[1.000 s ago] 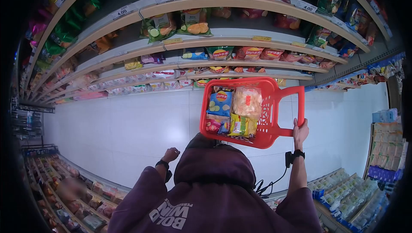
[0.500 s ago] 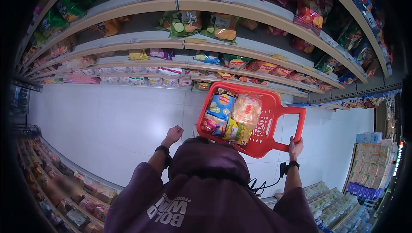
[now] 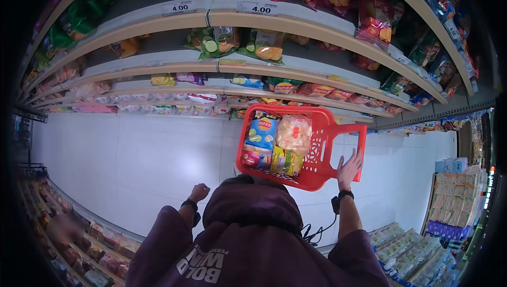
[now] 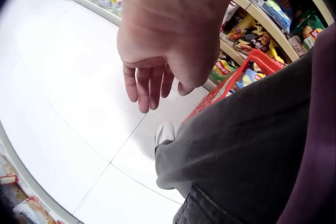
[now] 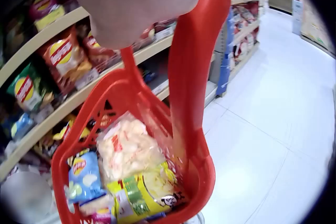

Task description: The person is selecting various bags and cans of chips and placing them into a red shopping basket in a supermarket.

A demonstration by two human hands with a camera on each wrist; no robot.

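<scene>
My right hand (image 3: pixel 347 172) lies at the handle (image 3: pixel 363 136) of a red shopping basket, its fingers stretched out straight beside the bar. In the right wrist view the fingers are hidden and only the base of the hand shows near the handle. Inside the basket (image 3: pixel 321 179) are a blue bag of chips (image 3: pixel 261 130), a clear bag of pale puffed snacks (image 3: pixel 294 133), a yellow snack bag (image 5: pixel 142 192) and a pinkish packet (image 3: pixel 251 158). My left hand (image 4: pixel 152 77) hangs over the floor with loosely bent fingers, holding nothing.
Curved-looking snack shelves (image 3: pixel 296 25) with chip bags and price tags run along the front, just beyond the basket. More packed shelves (image 3: pixel 100 247) stand behind on the left, and display racks (image 3: pixel 412 250) behind on the right. White floor tiles (image 3: pixel 127 155) lie between them.
The right hand's fingers have uncurled from the basket handle and straightened. The left hand swung up slightly, then lowered again. The view turned a little, shifting the shelves and basket.
</scene>
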